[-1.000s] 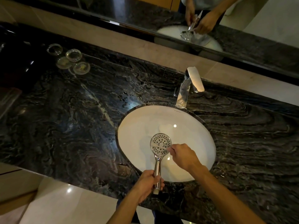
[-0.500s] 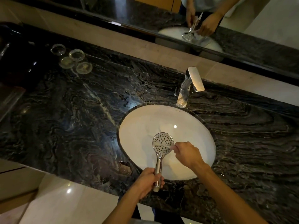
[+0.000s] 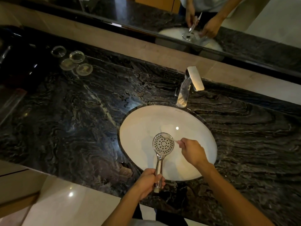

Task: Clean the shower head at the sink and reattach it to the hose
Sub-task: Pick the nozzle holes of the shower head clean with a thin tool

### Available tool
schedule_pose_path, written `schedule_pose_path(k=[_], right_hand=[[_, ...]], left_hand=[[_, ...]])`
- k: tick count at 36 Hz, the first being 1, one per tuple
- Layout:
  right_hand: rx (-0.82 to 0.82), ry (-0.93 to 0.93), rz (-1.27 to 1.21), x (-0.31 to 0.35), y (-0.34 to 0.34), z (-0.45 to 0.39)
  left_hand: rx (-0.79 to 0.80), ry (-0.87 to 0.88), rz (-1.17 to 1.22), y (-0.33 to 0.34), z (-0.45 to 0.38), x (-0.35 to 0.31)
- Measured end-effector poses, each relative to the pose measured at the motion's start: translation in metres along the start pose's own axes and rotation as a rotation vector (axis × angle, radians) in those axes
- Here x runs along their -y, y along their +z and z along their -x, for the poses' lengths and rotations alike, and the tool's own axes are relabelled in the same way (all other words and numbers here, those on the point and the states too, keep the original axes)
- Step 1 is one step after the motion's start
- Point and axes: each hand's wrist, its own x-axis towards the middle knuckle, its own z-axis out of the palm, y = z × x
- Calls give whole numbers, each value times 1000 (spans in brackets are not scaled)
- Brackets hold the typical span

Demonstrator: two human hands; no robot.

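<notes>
While the left hand (image 3: 147, 182) grips the chrome handle near its lower end, the shower head (image 3: 163, 143) stands over the sink (image 3: 138, 128), its round face full of small dark holes turned up. The right hand (image 3: 193, 152) pinches a thin pale brush (image 3: 172, 139), whose tip lies on the upper edge of the face. The oval white sink sits in a dark veined marble counter (image 3: 73, 119). One flat chrome tap (image 3: 189, 86) stands behind. Four round glass coasters (image 3: 72, 61) lie far left.
</notes>
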Motion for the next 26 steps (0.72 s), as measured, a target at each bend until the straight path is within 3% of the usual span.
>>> schedule_pose_path(k=[3, 9, 17, 23, 26], right_hand=[[-28, 6, -33, 1, 3, -3], [148, -25, -80, -8, 26, 15], [-27, 40, -156, -8, 19, -4], [153, -29, -173, -17, 40, 7], [141, -41, -173, -23, 45, 11]], left_hand=[[3, 0, 0, -2, 1, 2], [1, -9, 24, -1, 2, 1], [3, -15, -16, -2, 2, -2], [-1, -33, 12, -2, 2, -3], [7, -23, 14, -1, 2, -5]])
